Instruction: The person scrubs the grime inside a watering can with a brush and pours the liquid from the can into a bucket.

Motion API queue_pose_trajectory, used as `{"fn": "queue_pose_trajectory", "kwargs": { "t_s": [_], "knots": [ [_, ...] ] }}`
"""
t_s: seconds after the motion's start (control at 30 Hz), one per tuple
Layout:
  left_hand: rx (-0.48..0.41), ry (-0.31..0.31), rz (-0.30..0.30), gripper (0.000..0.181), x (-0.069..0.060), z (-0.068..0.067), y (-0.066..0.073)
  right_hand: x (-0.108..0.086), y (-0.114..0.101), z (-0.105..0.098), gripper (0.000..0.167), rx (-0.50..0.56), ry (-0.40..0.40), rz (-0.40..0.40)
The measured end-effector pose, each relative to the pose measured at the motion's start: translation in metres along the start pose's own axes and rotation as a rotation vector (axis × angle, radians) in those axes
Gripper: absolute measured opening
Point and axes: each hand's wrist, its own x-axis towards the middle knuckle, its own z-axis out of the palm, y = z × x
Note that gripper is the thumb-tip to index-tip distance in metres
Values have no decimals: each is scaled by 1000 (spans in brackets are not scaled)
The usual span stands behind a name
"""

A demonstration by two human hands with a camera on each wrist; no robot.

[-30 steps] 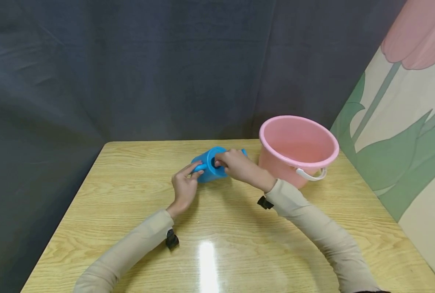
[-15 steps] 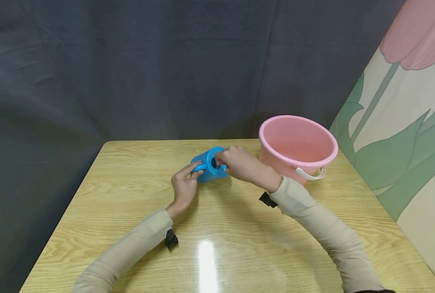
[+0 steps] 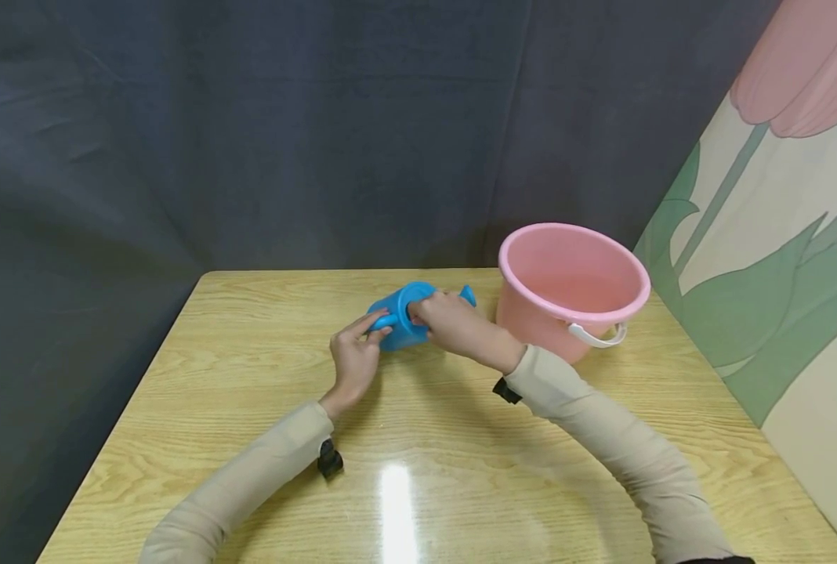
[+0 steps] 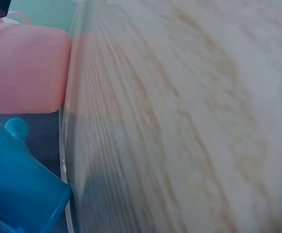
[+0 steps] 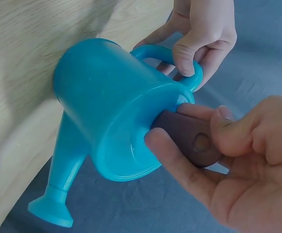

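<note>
Blue watering can [image 5: 107, 102], long axis tilted, spout [image 5: 65, 155] toward pink bucket [image 3: 531, 321]

1. Moved right hand [image 3: 455, 323] slightly down and left near the head view's centre, with fingers [image 3: 416, 312] further into the blue watering can [image 3: 402, 338].
2. Uncovered spout head [image 3: 468, 295] just above that hand, hidden half a second ago.
3. Shifted right sleeve [image 3: 567, 392] leftward too.

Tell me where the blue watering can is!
In the head view, the blue watering can is mid-picture, tilted, left of the pink bucket, its handle in the left hand.
</note>
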Motion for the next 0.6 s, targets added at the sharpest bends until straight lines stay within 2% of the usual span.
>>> {"fn": "queue_pose_trajectory", "kwargs": {
  "t_s": [0.1,0.3,0.5,0.6],
  "knots": [
    [2,-2,-6,26,0,0,0,0,2,1,22,31,4,10],
    [-4,-5,-17,26,0,0,0,-2,7,1,34,126,38,17],
    [-16,-11,-29,26,0,0,1,-7,10,2,14,149,139,7],
    [-17,-16,-36,25,0,0,1,-9,11,4,12,134,176,36]
  ]
}}
